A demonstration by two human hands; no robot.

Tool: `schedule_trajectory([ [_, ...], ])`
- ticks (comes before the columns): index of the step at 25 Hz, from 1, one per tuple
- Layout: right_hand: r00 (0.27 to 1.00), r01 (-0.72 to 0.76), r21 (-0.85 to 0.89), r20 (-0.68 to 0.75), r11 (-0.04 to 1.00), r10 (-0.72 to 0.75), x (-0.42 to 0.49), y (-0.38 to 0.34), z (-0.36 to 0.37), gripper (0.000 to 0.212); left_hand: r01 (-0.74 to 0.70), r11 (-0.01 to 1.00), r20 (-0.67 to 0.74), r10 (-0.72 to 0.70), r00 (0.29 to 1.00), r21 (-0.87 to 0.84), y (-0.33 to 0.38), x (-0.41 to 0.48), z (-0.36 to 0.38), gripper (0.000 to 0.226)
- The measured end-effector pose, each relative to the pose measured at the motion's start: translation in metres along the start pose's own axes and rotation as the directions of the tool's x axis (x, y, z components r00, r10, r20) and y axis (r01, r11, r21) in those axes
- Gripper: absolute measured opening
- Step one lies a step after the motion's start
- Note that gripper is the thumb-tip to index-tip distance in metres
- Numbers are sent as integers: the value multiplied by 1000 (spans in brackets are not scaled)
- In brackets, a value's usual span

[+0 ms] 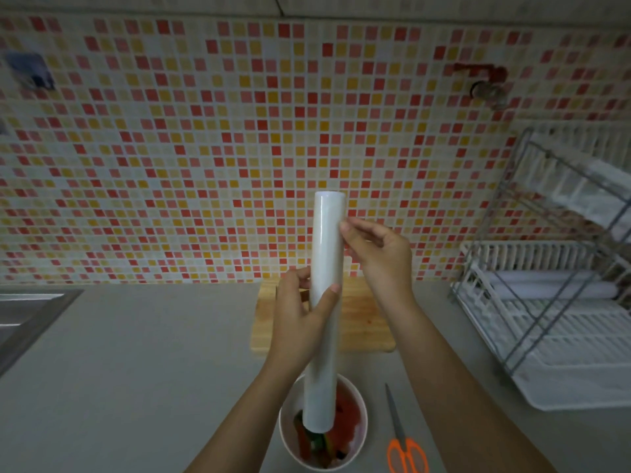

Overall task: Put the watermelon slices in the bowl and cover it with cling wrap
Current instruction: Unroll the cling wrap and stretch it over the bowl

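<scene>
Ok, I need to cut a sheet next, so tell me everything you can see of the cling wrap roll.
The cling wrap roll is a long, white, faintly glossy cylinder, held nearly upright above the bowl of watermelon slices. Its lower end hides part of the bowl's contents. The left hand grips it around the middle, thumb across the front. The right hand pinches at its upper right edge, seemingly picking for the film's loose end. No pulled-out sheet is visible yet.
</scene>
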State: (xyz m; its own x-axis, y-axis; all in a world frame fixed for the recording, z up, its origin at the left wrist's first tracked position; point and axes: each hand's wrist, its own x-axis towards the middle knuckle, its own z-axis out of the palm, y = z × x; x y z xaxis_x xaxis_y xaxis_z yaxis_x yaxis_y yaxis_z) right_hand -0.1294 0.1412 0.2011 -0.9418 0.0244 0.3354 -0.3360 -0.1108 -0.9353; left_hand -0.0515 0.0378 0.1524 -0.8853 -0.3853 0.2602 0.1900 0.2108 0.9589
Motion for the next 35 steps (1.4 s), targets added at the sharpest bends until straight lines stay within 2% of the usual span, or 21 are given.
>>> schedule_trajectory([
  [5,988,127,-109,-77,986,-136,3,-10,4,13,-37,999,10,37,999,32,0,-4,0,35],
  [7,989,134,-97,-41,986,-139,4,-13,4,2,-34,999,25,34,999,-1,1,-4,-1,32],
  [8,991,134,-95,-16,986,-136,6,-14,4,4,-36,999,36,37,999,-22,2,-4,-1,31],
  [10,995,100,-72,21,992,-99,8,-15,5,9,-29,997,55,33,998,-69,4,-4,-2,32],
  [14,998,-57,63,33,996,55,12,-19,9,13,-5,993,92,16,996,-122,7,-2,-3,34],
  [17,993,-93,158,87,983,80,14,-26,9,19,-18,991,100,32,994,-136,9,-1,-5,34],
  [19,993,-12,87,119,996,2,16,-32,6,20,-36,989,105,51,993,-140,10,0,-6,39],
  [21,993,72,-12,98,997,-71,18,-36,4,4,-45,987,109,62,992,-152,10,0,-8,45],
  [22,995,75,-28,65,997,-73,18,-37,4,4,-43,986,108,61,992,-164,10,0,-9,47],
  [25,999,-20,53,-30,998,22,19,-36,2,12,-44,979,120,69,990,-199,11,2,-10,47],
  [28,992,-108,112,80,988,99,10,-29,-2,35,-52,975,121,79,989,-214,12,6,-12,45],
  [30,980,-100,28,176,995,94,1,-21,-3,21,-76,976,121,102,987,-204,14,9,-14,42],
  [32,983,-33,-42,177,999,40,-2,-20,-4,3,-100,974,120,126,985,-205,16,11,-15,39],
  [35,994,62,-123,101,990,-50,5,-29,-6,11,-110,974,103,132,986,-200,20,15,-18,34],
])
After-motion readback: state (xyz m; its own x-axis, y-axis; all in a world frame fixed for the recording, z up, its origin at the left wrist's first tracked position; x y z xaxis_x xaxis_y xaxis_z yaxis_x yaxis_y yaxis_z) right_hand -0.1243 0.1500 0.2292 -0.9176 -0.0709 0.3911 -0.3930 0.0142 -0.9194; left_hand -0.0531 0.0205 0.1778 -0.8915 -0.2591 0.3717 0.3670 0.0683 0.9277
